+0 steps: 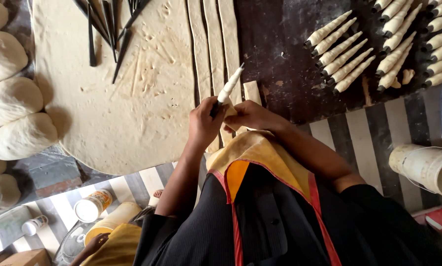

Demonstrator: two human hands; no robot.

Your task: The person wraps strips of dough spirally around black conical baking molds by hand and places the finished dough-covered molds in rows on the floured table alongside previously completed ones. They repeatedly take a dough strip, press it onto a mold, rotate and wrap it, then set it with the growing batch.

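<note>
- The cone (pixel 229 87) is a thin, pointy stick with pale dough wound around it; its dark bottom end sticks out near the fingers. It is held up over the near edge of the desk (pixel 285 64), with the tip pointing up and to the right.
- The left hand (pixel 204 123) is closed around the dark bottom end of the cone.
- The right hand (pixel 248 116) pinches a dough strip (pixel 252 92) just beside the cone. The strip is flat and pale.
- Three long dough strips (pixel 214 44) lie side by side on the desk, just behind the hands.
- A big flat dough sheet (pixel 117 93) lies to the left of them. It has small dents and lines in it.
- Bare black cones (pixel 107 24) lie in a heap at the top of the sheet.
- Finished wrapped cones (pixel 339 54) lie in neat rows on the dark desk to the right.
- Round dough balls (pixel 14 118) sit in a pile at the far left.
- A white bucket (pixel 425 167) lies on its side on the striped floor (pixel 359 138) at the right. I cannot tell what is in it.
- A small cup (pixel 92 206) with a white top stands at the lower left, and a yellow tub (pixel 107 224) is just beside it. I cannot tell what they hold.
</note>
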